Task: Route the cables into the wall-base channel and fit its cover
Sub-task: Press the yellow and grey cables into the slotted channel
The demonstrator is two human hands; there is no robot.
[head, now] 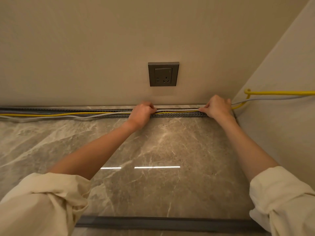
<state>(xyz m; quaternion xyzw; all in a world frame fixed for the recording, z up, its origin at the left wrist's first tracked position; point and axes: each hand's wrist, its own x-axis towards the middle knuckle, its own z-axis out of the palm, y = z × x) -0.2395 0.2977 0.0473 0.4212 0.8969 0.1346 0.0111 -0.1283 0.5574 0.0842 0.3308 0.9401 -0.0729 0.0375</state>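
A: How far along are we?

B: Mid-frame, our left hand (142,111) and right hand (217,106) each pinch the yellow cable (68,114) and grey cable (71,116), pressing them into the channel (179,114) at the wall base. Between the hands they sit inside; at left they sag out onto the floor (153,150).

A: And the cover?

B: Unfitted: we judge it the grey strip (162,223) at bottom.

A: Any writing?

B: None legible, even on the socket (163,74).

Both hands hide cables (177,111) at grip; grey strip (162,224), maybe cover, cut by sleeves.
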